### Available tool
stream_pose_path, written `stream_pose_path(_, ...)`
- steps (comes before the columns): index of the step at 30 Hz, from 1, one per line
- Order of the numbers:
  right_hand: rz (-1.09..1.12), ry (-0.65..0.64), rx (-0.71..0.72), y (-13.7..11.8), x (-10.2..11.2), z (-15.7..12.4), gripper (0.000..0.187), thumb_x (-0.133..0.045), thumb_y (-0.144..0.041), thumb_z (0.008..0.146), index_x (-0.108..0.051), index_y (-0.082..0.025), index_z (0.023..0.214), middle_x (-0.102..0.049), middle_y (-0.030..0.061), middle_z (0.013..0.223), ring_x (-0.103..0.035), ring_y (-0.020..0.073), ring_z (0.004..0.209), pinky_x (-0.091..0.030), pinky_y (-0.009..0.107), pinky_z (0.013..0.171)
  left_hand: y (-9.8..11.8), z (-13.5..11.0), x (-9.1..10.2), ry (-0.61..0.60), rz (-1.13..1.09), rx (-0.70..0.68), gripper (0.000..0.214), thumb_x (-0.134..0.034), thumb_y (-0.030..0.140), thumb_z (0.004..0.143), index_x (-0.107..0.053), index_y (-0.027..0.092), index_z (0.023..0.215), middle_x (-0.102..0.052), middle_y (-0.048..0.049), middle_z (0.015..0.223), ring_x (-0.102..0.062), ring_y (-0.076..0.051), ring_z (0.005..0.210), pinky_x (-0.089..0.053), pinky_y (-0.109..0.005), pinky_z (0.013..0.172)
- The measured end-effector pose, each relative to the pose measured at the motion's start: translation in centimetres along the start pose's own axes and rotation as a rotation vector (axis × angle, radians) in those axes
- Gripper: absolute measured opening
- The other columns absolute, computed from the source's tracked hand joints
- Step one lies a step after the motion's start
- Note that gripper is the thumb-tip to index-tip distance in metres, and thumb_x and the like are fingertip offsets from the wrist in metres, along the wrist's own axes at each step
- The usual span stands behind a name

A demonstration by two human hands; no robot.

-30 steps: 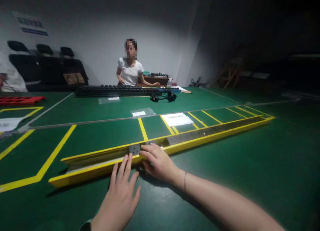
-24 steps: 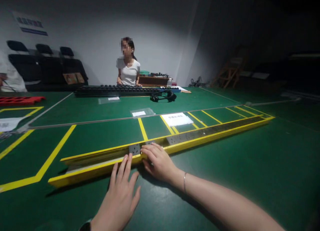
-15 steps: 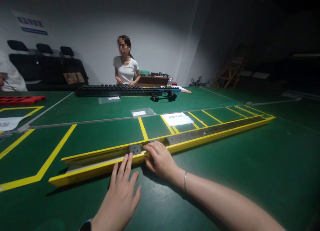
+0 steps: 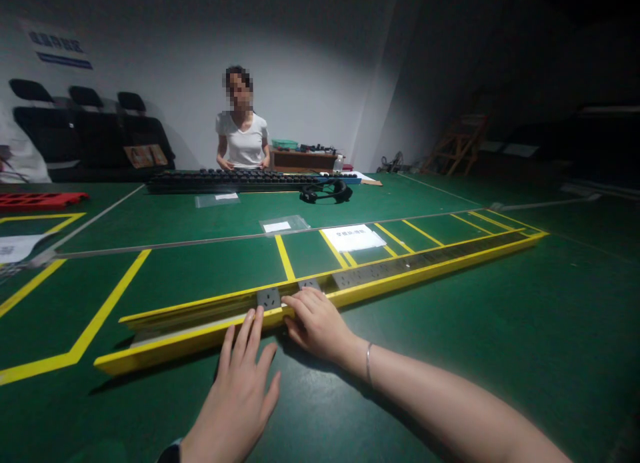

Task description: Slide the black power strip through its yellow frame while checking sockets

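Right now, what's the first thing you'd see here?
A long yellow rail slants across the green table, holding grey socket blocks. The left hand and right hand touch its near edge. A person in a white shirt is behind the far side.

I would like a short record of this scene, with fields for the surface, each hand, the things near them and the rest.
Surface: green table with yellow lines
Left hand: open, flat, fingertips at near edge of long yellow tray
Right hand: fingers over the same edge, beside a grey socket module; grip unclear
Things: more modules in a row along the tray
Rest: person in white shirt across the table; white label
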State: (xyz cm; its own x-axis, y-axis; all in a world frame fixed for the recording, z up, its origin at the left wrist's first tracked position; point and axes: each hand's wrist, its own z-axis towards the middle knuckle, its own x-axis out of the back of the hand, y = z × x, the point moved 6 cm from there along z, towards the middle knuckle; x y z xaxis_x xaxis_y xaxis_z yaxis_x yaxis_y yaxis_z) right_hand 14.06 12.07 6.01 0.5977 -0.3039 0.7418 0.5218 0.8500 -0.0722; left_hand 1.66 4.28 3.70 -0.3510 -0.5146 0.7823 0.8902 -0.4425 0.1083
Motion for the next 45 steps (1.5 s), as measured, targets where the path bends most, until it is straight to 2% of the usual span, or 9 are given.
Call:
stream_pose_path(8, -0.107, -0.027, -0.162, 1.2, 0.0, -0.2, 0.039, -0.055, -0.037, 0.09, -0.055, -0.013, 0.121, -0.061, 0.012, 0.099, -0.053, 0.026, 0.094, -0.048, 0.044, 0.087, 0.0, 0.0, 0.1, 0.001, -0.003, -0.002, 0.034, -0.044, 0.037, 0.091, -0.069, 0.015, 0.1, -0.024, -0.0185, 0.156, -0.023, -0.034, 0.145, -0.02, -0.057, 0.116)
stream_pose_path(15, 0.038, -0.028, -0.044, 0.4, 0.3, -0.3, 0.037, -0.053, -0.032, 0.091, -0.051, -0.016, 0.124, -0.06, 0.012, 0.111, -0.054, 0.0235, 0.103, -0.049, 0.039, 0.09, 0.1, 0.0, 0.2, 0.002, 0.009, -0.003, 0.035, -0.043, 0.037, 0.092, -0.069, 0.015, 0.103, -0.023, -0.0172, 0.157, -0.023, -0.034, 0.145, -0.018, -0.057, 0.117)
stream_pose_path(22, -0.029, -0.081, -0.135, 0.7, 0.1, -0.2, 0.039, -0.053, -0.035, 0.092, -0.052, -0.013, 0.124, -0.064, 0.0129, 0.108, -0.057, 0.0256, 0.098, -0.048, 0.041, 0.085, 0.0, 0.0, 0.3, -0.017, -0.007, 0.006, 0.034, -0.044, 0.037, 0.092, -0.068, 0.016, 0.104, -0.021, -0.0157, 0.158, -0.022, -0.034, 0.145, -0.017, -0.057, 0.117)
stream_pose_path(31, -0.048, -0.072, -0.171, 1.0, 0.1, -0.3, 0.041, -0.055, -0.037, 0.091, -0.054, -0.012, 0.122, -0.065, 0.0134, 0.107, -0.058, 0.0264, 0.099, -0.047, 0.042, 0.085, 0.1, 0.1, 0.2, -0.019, 0.005, 0.0, 0.034, -0.044, 0.037, 0.092, -0.068, 0.015, 0.103, -0.021, -0.0177, 0.157, -0.022, -0.034, 0.145, -0.018, -0.057, 0.117)
stream_pose_path(34, -0.021, -0.048, -0.141, 0.8, 0.2, -0.3, 0.041, -0.055, -0.036, 0.09, -0.053, -0.013, 0.123, -0.064, 0.0135, 0.111, -0.058, 0.0265, 0.102, -0.048, 0.043, 0.087, 0.1, 0.0, 0.1, -0.011, 0.008, -0.003, 0.035, -0.044, 0.037, 0.092, -0.068, 0.015, 0.104, -0.023, -0.0185, 0.156, -0.023, -0.034, 0.145, -0.019, -0.057, 0.116)
stream_pose_path(37, 0.043, -0.027, -0.035, 0.0, 0.4, -0.1, 0.041, -0.055, -0.032, 0.09, -0.051, -0.014, 0.126, -0.062, 0.0133, 0.121, -0.056, 0.0251, 0.112, -0.046, 0.043, 0.097, 0.1, 0.0, 0.2, 0.006, 0.011, 0.003, 0.037, -0.042, 0.037, 0.093, -0.068, 0.014, 0.107, -0.025, -0.0191, 0.156, -0.024, -0.035, 0.144, -0.021, -0.057, 0.116)
stream_pose_path(41, 0.095, -0.094, 0.121, -1.3, 0.0, -0.1, 0.046, -0.053, -0.027, 0.09, -0.046, -0.014, 0.134, -0.056, 0.0132, 0.136, -0.044, 0.0216, 0.133, -0.036, 0.042, 0.113, 0.2, 0.0, 0.4, 0.012, 0.037, -0.009, 0.037, -0.042, 0.034, 0.093, -0.067, 0.012, 0.109, -0.025, -0.0209, 0.155, -0.024, -0.035, 0.144, -0.028, -0.055, 0.114)
stream_pose_path(45, 0.084, -0.144, 0.161, -1.8, -0.4, -0.1, 0.048, -0.053, -0.027, 0.09, -0.044, -0.013, 0.135, -0.052, 0.0127, 0.142, -0.04, 0.0198, 0.138, -0.031, 0.042, 0.117, 0.2, -0.1, 0.3, 0.015, 0.043, -0.011, 0.038, -0.042, 0.035, 0.093, -0.067, 0.011, 0.108, -0.024, -0.0221, 0.155, -0.024, -0.035, 0.144, -0.028, -0.054, 0.115)
